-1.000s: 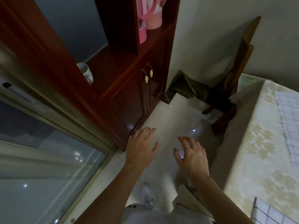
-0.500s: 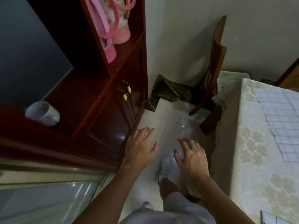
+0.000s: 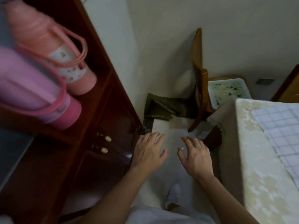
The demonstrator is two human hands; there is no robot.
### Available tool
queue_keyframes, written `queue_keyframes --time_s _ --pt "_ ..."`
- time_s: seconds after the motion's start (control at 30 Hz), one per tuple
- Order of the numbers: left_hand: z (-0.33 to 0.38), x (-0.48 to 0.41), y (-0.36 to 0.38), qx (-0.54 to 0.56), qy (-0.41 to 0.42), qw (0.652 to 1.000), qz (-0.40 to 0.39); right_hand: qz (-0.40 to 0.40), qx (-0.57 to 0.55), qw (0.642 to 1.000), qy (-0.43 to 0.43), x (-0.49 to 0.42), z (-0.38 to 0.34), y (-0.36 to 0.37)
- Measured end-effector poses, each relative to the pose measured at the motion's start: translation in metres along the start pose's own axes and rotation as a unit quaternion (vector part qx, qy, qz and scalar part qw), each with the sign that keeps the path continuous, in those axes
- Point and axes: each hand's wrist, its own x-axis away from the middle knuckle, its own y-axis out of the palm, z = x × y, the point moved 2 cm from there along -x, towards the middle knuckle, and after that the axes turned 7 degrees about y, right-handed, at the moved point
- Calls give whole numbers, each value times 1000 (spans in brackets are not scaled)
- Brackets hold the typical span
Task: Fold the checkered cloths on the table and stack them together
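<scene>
Fingers (image 3: 154, 137) of the left hand (image 3: 148, 154) and right hand (image 3: 196, 159) lie loosely spread, palms down, gripping nothing, over the glossy floor (image 3: 162, 126). The thin checkered cloth (image 3: 281, 131) lies flat on the cream, floral-patterned counter (image 3: 258, 175), right of both hands, untouched.

A white cloth (image 3: 281, 126) with a blue grid lies on a cream floral tablecloth (image 3: 252, 159); two pink flasks (image 3: 53, 65); a dark red-brown cabinet (image 3: 103, 120).
</scene>
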Motion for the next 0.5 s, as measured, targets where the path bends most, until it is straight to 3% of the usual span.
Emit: queue_keyframes --time_s 0.23,0.5 --pt "26 -106 -7 -13 74 997 -20 45 -16 996 74 -71 47 -33" --pt "78 -206 2 -20 213 976 -50 96 -30 972 214 -82 110 -50"
